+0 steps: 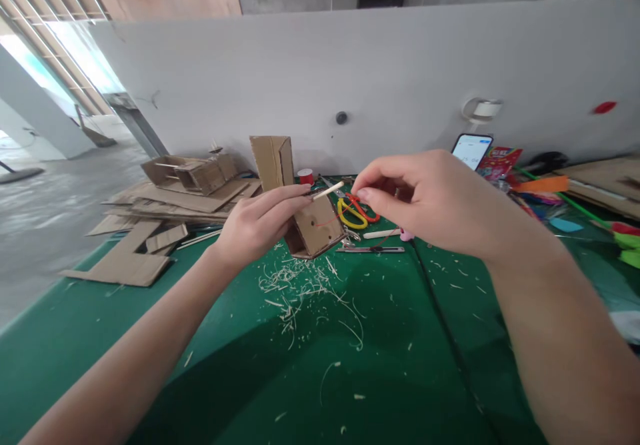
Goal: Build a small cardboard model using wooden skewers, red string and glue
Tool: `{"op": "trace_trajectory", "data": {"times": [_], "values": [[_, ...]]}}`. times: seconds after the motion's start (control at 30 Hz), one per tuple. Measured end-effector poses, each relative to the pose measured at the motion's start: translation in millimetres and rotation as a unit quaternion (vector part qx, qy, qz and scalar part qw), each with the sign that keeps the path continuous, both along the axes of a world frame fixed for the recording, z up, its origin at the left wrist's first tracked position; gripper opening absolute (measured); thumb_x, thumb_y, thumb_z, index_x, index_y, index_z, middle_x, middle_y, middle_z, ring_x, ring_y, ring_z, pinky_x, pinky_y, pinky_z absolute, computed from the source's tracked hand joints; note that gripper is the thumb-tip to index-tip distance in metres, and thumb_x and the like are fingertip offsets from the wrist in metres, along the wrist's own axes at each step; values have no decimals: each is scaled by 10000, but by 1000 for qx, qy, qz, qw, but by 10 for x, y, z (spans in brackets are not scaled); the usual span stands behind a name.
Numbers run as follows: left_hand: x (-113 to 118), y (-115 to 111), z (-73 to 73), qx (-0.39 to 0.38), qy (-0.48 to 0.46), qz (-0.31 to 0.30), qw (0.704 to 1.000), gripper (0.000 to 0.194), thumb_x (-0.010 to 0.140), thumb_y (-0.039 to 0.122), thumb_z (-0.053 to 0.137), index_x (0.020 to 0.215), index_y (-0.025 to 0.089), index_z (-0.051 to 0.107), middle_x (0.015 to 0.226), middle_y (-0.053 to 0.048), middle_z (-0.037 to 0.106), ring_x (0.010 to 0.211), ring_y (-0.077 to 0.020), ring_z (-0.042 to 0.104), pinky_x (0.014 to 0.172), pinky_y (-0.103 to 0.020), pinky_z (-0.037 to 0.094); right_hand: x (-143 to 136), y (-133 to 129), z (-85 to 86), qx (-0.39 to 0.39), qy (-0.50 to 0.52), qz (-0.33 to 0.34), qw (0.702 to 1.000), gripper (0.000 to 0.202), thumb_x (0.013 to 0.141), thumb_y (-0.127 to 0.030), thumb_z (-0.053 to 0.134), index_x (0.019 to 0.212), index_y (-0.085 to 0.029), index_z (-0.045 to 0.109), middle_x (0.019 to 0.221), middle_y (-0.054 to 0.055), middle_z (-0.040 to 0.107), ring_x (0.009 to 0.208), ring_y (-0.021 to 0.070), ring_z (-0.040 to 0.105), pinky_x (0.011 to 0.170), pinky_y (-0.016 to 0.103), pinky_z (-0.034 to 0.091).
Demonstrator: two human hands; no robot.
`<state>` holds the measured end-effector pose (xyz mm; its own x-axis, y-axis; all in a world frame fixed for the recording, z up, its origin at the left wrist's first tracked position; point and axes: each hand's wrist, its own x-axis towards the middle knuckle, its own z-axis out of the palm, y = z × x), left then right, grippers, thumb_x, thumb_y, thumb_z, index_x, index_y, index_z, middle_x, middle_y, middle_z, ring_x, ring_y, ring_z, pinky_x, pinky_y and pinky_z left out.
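Note:
My left hand [260, 225] pinches a short pale wooden stick [329, 191] that points right, held above a small open cardboard box [316, 231] with holes in its side. My right hand [425, 198] hovers just right of the stick's tip, thumb and forefinger pinched together; what they hold, if anything, is too small to tell. Both hands are raised over the green table [350, 365]. Wood shavings [300, 291] lie scattered below them.
Scissors with red and yellow handles [356, 213] and a craft knife [373, 249] lie behind the box. Cardboard pieces [165, 205] pile at the left, a tall cardboard piece [273, 161] stands at the back. A phone [471, 150] and colourful craft items [545, 188] sit right, against a grey partition.

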<state>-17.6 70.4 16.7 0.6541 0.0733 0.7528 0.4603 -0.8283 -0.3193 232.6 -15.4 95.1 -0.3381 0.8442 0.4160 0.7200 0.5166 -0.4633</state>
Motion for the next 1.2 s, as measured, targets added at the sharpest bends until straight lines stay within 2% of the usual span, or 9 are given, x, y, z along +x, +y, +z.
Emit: {"op": "trace_trajectory", "data": {"times": [0.33, 0.53, 0.73, 0.83, 0.93, 1.03, 1.2], "values": [[2, -21, 2, -19, 11, 4, 1000, 284, 871, 75, 561, 1144, 152, 583, 1208, -113, 659, 1036, -192, 666, 743, -282, 592, -40, 25, -21, -6, -9, -7, 1000, 198, 892, -328, 520, 910, -217, 683, 641, -5, 567, 534, 107, 466, 527, 287, 343], [19, -39, 10, -29, 21, 13, 999, 296, 885, 85, 538, 1167, 167, 570, 1217, -102, 655, 1047, -187, 661, 770, -296, 598, -65, 61, -62, -6, 4, 11, 1000, 194, 895, -339, 528, 893, -218, 680, 647, -5, 588, 518, 99, 468, 493, 281, 329], [44, -58, 34, -43, 31, 30, 998, 284, 901, 107, 498, 1170, 151, 578, 1196, -106, 665, 1058, -198, 658, 790, -313, 598, -28, 188, -161, 0, 54, 4, 999, 187, 881, -336, 552, 954, -207, 668, 793, 29, 656, 650, 136, 554, 574, 296, 420], [86, -71, 46, -82, 32, 50, 995, 258, 898, 127, 493, 1130, 133, 606, 1144, -102, 684, 997, -209, 677, 778, -329, 591, 2, 281, -222, -4, 79, -1, 997, 179, 869, -332, 567, 977, -208, 638, 872, 40, 666, 739, 157, 585, 643, 315, 457], [142, -91, 70, -149, 50, 75, 985, 223, 871, 147, 517, 1057, 135, 640, 1037, -75, 706, 874, -202, 690, 701, -319, 574, 22, 368, -280, -17, 96, 3, 995, 154, 866, -331, 565, 942, -204, 606, 888, 44, 654, 760, 158, 585, 664, 319, 468], [192, -123, 113, -212, 76, 80, 971, 189, 852, 162, 533, 987, 150, 665, 912, -41, 710, 758, -170, 667, 661, -292, 533, 37, 441, -338, -47, 111, 8, 993, 128, 864, -326, 558, 912, -209, 577, 845, 35, 631, 714, 145, 570, 622, 304, 463], [239, -194, 184, -291, 116, 67, 947, 199, 853, 169, 524, 965, 171, 689, 866, -19, 702, 753, -145, 634, 693, -273, 481, 57, 526, -433, -111, 125, -8, 986, 109, 857, -313, 548, 911, -223, 581, 786, 20, 608, 600, 122, 547, 548, 290, 452]]}}
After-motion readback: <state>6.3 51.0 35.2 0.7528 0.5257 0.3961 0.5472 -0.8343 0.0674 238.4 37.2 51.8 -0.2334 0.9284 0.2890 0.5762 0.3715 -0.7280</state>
